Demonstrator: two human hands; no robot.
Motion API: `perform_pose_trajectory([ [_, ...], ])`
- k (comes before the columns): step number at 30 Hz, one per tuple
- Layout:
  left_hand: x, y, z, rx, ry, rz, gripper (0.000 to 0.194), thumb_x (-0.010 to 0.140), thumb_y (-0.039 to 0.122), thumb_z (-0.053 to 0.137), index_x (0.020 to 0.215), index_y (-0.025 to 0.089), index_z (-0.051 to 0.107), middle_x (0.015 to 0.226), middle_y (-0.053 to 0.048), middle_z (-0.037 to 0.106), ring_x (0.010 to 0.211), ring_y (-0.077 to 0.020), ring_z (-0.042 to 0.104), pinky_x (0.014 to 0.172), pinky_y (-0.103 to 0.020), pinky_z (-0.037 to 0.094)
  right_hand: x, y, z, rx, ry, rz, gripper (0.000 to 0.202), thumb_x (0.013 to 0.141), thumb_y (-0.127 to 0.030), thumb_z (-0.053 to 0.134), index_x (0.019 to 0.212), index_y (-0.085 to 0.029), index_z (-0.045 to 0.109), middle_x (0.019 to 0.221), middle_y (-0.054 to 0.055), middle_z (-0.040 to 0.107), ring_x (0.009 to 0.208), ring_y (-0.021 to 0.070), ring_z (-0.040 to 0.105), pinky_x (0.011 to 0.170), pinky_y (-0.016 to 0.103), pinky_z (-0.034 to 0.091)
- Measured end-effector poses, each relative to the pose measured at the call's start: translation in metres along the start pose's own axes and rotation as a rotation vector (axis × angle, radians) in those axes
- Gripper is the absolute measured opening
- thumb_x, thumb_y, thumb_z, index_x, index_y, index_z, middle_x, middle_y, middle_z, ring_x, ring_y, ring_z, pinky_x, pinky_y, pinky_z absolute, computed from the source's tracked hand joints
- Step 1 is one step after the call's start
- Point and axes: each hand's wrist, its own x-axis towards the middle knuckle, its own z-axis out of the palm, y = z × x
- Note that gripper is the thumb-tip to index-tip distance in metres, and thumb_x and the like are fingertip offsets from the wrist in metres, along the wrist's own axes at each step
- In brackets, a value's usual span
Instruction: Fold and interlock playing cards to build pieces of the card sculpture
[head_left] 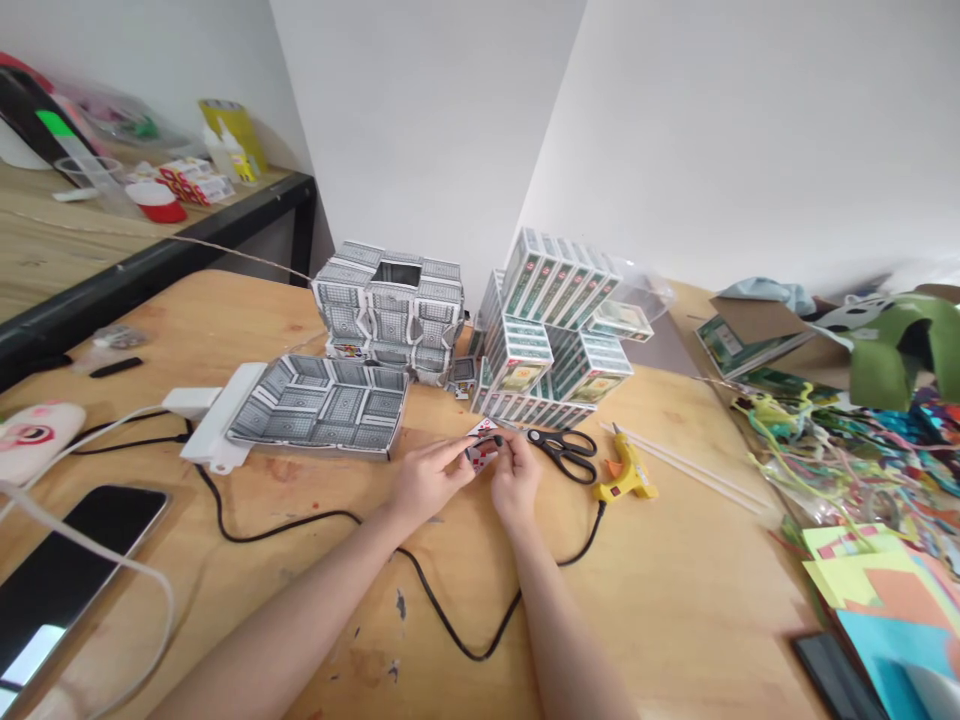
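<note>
Two hands at work: left hand (429, 482) and right hand (516, 482) pinch a playing card (484, 456) between them, mid-table! Black scissors (564, 452) and yellow glue gun (626, 476) sit at three o'clock, card-covered tray (322, 408) at ten, boxed decks (562, 290) at one.

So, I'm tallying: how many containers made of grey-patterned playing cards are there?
2: a shallow open tray beside the white power strip, and, behind the tray, a taller box with a dark top opening. More may hide behind the stacked green-and-white cartons.
</note>
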Motion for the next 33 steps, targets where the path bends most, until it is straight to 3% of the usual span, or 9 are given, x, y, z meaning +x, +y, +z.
perform_pose_trajectory([
  [12, 0.0006, -0.0022, 0.0027, -0.058, 0.017, -0.076, 0.023, 0.078, 0.016, 0.051, 0.096, 0.02, 0.065, 0.093, -0.003, 0.069, 0.082, -0.0145, 0.065, 0.077, -0.025, 0.053, 0.002, -0.0019, 0.0027, 0.089, -0.009, 0.016, 0.012, 0.078, -0.027, 0.05, 0.082, -0.018, 0.058, 0.076, 0.003, 0.064, 0.071, 0.0158, 0.061, 0.067, 0.028, 0.049],
  [24, 0.0031, -0.0024, 0.0001, -0.032, 0.052, -0.091, 0.012, 0.078, 0.02, 0.055, 0.085, 0.02, 0.065, 0.082, -0.002, 0.07, 0.074, -0.0137, 0.065, 0.069, -0.025, 0.052, -0.0051, -0.0028, -0.0004, -0.146, -0.072, -0.173, 0.019, 0.083, -0.021, 0.041, 0.091, -0.02, 0.058, 0.083, 0.004, 0.066, 0.075, 0.0158, 0.062, 0.069, 0.027, 0.048],
  [33, 0.0017, 0.0009, 0.0014, 0.033, 0.026, -0.051, 0.019, 0.077, 0.017, 0.051, 0.088, 0.021, 0.065, 0.084, -0.002, 0.07, 0.074, -0.0137, 0.065, 0.072, -0.024, 0.051, -0.0063, -0.0086, -0.0008, -0.196, -0.082, -0.199, 0.018, 0.083, -0.021, 0.042, 0.09, -0.021, 0.058, 0.085, 0.003, 0.067, 0.076, 0.0161, 0.063, 0.069, 0.027, 0.048],
])
